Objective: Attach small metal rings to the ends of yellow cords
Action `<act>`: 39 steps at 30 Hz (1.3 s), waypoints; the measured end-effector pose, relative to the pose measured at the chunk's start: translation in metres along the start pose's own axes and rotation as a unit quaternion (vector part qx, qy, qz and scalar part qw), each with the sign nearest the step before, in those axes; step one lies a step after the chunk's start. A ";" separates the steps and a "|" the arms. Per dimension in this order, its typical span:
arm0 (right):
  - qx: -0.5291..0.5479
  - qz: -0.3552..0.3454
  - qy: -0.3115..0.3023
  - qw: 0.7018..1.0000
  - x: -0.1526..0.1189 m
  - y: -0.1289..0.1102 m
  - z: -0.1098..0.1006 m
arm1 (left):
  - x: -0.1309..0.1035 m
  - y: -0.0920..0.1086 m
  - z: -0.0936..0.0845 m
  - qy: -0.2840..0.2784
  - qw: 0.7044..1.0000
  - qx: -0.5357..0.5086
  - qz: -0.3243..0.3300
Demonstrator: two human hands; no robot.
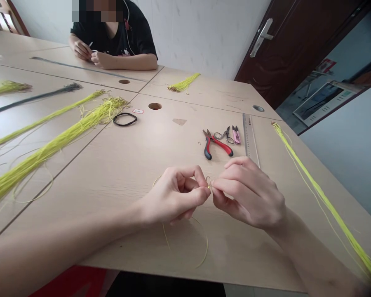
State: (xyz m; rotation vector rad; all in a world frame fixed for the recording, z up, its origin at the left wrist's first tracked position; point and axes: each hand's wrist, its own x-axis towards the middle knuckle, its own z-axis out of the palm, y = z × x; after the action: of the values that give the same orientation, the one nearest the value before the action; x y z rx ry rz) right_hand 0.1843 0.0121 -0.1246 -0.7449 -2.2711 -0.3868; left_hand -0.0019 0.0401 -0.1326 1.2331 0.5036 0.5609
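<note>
Pinches a thin yellow cord [207, 243] in the left grip [174, 196], finger and thumb pressed together, above the near part of the bench [126, 165]. Shows a tiny metal loop [208, 178] by the cord, poking up between the two grips. Has the right grip [250, 194] just beside the loop, finger and thumb close together. Cannot tell for sure about a hold on the loop there. Has more of the cord curling down below the left grip.

Just past the right grip: red and black pliers [209, 137], small silver scissors [226, 135], pink snips [236, 136] and a clear ruler [250, 136]. Off to the right of the grip: a long bunch of yellow cords [317, 185].

To the left of the grip: a big yellow bunch [64, 142], with a thinner yellow bunch [55, 110] and a dark grey bunch [37, 97] behind it. By the big bunch's tip: a black band [125, 125] and a little white tag [138, 111].

Past the left grip: a round hole [155, 106] in the bench, dark inside with a bit of red. Far past the grip: a person [139, 37] in a black shirt, with a thin white thing [90, 44] in hand.
</note>
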 end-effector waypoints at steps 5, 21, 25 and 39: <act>0.084 0.109 0.039 0.990 0.002 -0.003 -0.005 | 0.001 0.000 0.000 0.002 1.000 -0.010 0.007; 0.250 0.273 -0.044 0.928 0.007 -0.011 -0.003 | 0.003 -0.001 -0.001 0.018 0.998 0.062 -0.024; 0.231 0.264 -0.037 0.936 0.007 -0.011 -0.001 | 0.004 -0.003 -0.002 0.021 0.997 0.074 -0.018; 0.099 0.145 -0.065 0.982 0.001 -0.007 0.003 | 0.006 -0.001 -0.001 0.020 0.995 0.083 -0.049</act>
State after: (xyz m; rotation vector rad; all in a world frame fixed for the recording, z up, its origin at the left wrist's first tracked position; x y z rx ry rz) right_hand 0.1781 0.0084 -0.1267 -1.0029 -2.2338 0.0251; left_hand 0.0023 0.0441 -0.1343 1.3494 0.6521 0.4674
